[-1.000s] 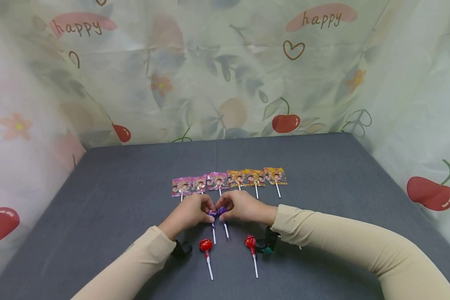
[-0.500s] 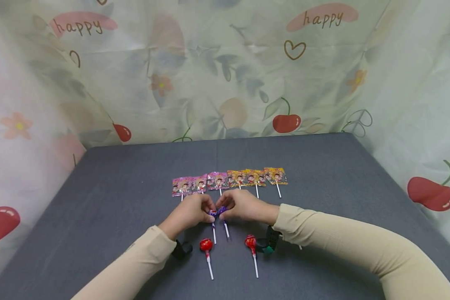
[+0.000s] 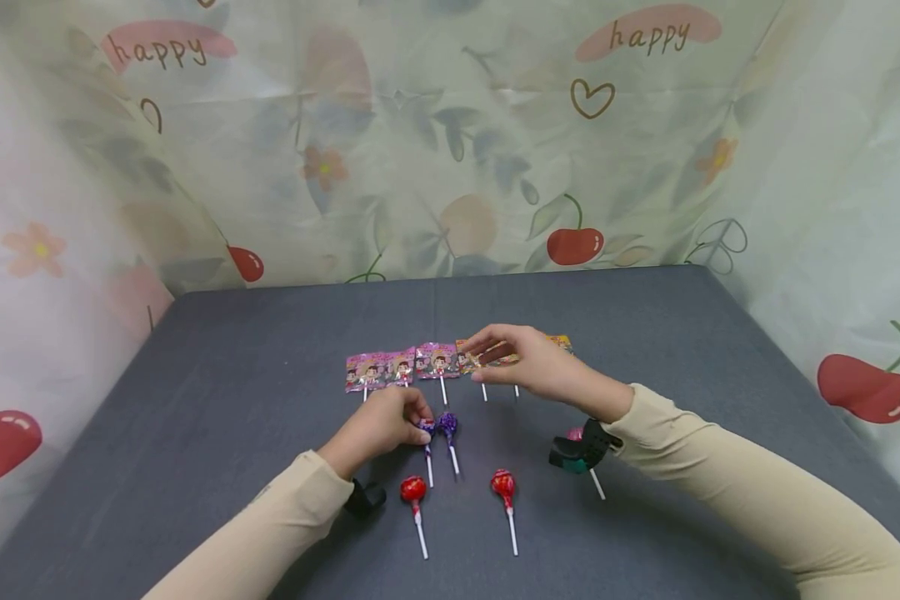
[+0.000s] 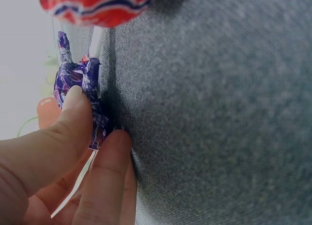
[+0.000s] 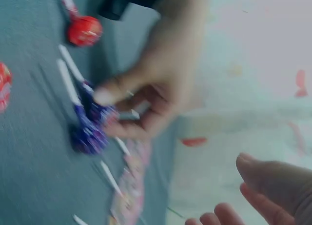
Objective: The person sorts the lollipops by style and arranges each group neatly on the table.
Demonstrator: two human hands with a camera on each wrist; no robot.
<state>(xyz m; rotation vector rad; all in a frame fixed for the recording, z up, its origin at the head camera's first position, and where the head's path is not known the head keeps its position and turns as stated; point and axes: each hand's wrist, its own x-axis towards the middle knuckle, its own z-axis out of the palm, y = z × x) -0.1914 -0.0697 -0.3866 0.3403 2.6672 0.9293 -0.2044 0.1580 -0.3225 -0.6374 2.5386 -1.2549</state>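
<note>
In the head view my left hand [image 3: 385, 422] pinches a purple-wrapped lollipop [image 3: 427, 427] by its round head, its white stick pointing toward me. The left wrist view shows thumb and fingertips on the purple wrapper [image 4: 92, 103]. Close to its right lies a second purple lollipop [image 3: 448, 425], untouched. My right hand [image 3: 528, 360] is raised over the row of yellow packets, fingers loosely spread and holding nothing. In the right wrist view the right hand [image 5: 278, 191] also has nothing between thumb and fingers.
Behind the hands runs a row of flat-packed lollipops, pink packets [image 3: 437, 361] at left and yellow packets [image 3: 558, 341] partly hidden by the right hand. Nearer lie two red lollipops [image 3: 414, 490]. A pink lollipop [image 3: 597, 483] is partly covered by the right wrist camera [image 3: 581, 450].
My right hand has let go of the second purple lollipop and moved up and to the right, its fingers opening. The left hand stays on its lollipop. The pink lollipop has come into view.
</note>
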